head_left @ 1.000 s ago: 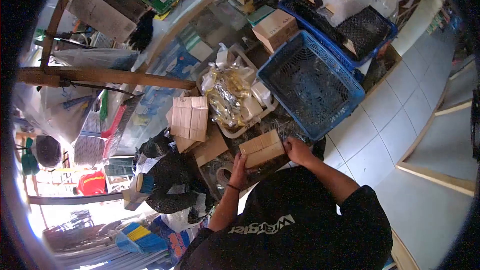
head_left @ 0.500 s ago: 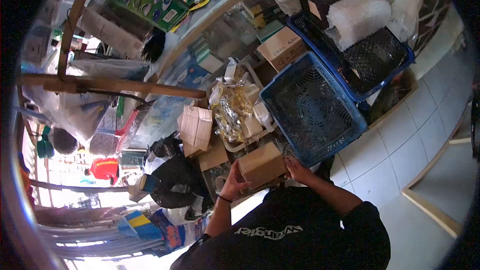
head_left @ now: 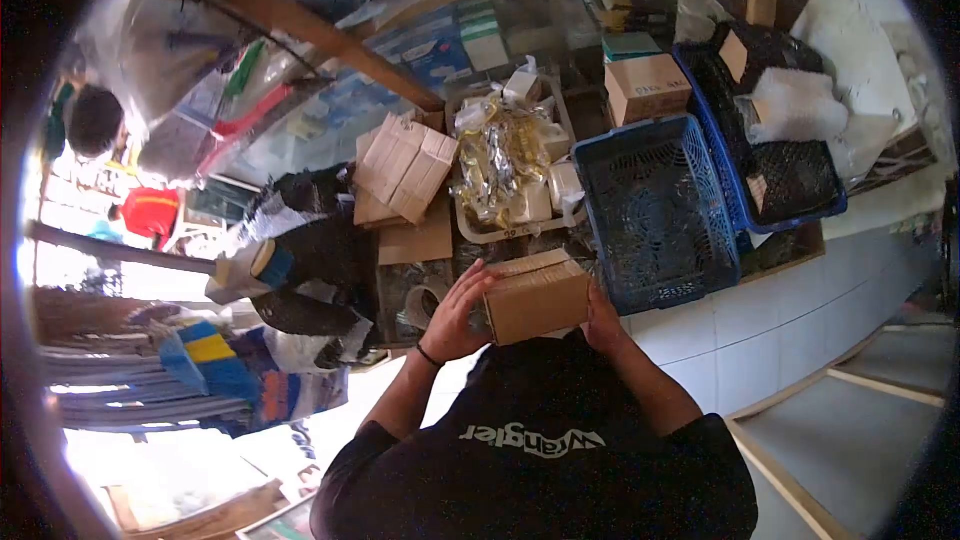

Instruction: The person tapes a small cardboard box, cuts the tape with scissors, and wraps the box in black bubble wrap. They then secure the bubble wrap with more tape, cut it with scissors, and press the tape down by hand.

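A small brown cardboard box (head_left: 538,305) is held level in front of my chest, its flaps folded over on top. My left hand (head_left: 457,318) presses against its left side with the fingers along the upper edge. My right hand (head_left: 602,320) grips the opposite side, its fingers partly hidden behind the box. Just beyond it stands a pale tray (head_left: 490,236) full of shiny gold and silver plastic-wrapped pieces. A blue plastic basket (head_left: 655,305) stands right of that tray. Near my left hand lies a roll of tape (head_left: 425,300).
Flattened cardboard (head_left: 405,168) is stacked left of the tray. Black plastic wrap (head_left: 318,265) bulges at the table's left end. Another blue basket (head_left: 745,215) holds black-wrapped parcels and a bubble-wrapped bundle (head_left: 797,105). A closed carton (head_left: 648,90) sits behind. A wooden bar (head_left: 290,25) crosses the upper left.
My view has turned and the table now appears more level. The box is now closer to my chest, with its front side facing me; both hands still hold it.
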`<action>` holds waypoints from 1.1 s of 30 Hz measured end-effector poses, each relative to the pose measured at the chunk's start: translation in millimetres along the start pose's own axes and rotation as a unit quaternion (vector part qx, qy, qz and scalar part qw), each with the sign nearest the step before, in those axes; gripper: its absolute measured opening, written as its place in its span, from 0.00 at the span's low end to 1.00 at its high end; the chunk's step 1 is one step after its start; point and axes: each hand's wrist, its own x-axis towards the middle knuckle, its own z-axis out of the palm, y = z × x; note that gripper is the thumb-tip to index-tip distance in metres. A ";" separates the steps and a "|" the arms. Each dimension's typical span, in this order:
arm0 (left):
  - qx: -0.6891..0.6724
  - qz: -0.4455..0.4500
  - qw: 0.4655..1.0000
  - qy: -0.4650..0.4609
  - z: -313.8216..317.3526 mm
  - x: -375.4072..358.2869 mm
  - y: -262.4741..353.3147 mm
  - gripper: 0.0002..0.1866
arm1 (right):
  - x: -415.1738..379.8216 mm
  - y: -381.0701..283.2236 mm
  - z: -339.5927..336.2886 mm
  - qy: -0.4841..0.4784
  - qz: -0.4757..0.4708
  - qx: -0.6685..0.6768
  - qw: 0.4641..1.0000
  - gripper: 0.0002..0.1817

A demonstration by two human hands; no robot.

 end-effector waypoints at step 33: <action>-0.068 0.086 0.991 0.075 -47.9 -17.2 -14.0 0.36 | -13.2 -70.9 73.0 -0.035 -0.051 -0.122 0.991 0.48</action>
